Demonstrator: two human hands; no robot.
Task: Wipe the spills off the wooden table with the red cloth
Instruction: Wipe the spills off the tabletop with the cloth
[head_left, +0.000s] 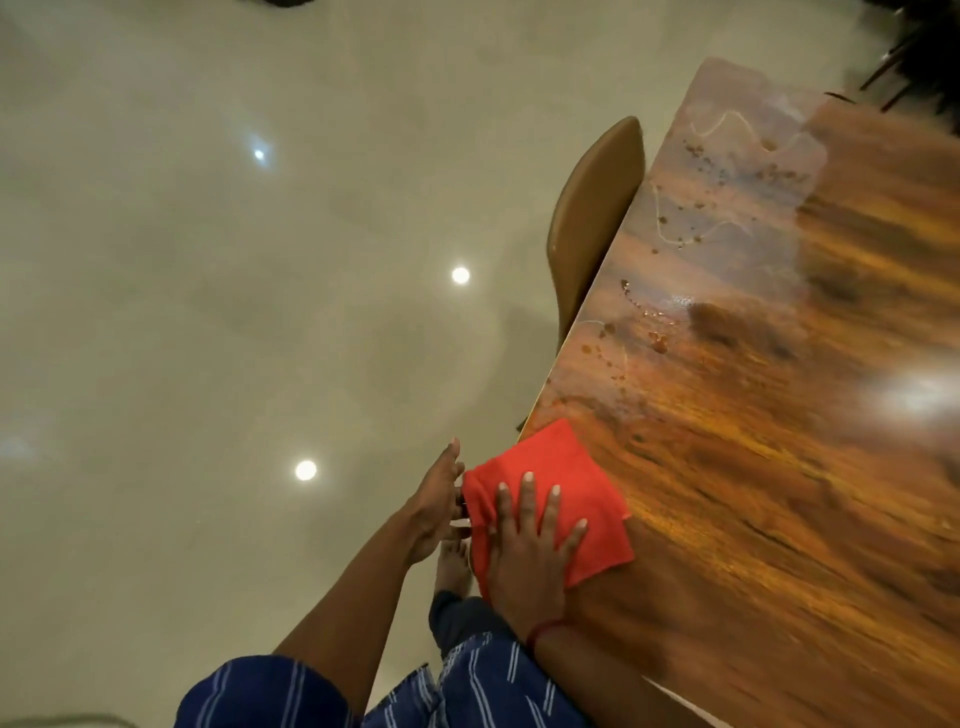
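The red cloth (576, 478) lies flat at the near left edge of the glossy wooden table (779, 467), partly hanging over the edge. My right hand (530, 551) presses flat on the cloth with fingers spread. My left hand (436, 504) is cupped beside the table edge, just off the table, touching the cloth's overhanging corner. Brown droplets and smeared spills (639, 332) dot the table farther along the left edge, with more spills and whitish streaks (727, 171) near the far corner.
A brown padded chair (592, 218) is tucked against the table's left edge. Shiny beige floor (208, 312) spreads to the left, reflecting ceiling lights. My bare foot (454, 566) stands below the table edge. Dark chair legs (893, 67) show at the top right.
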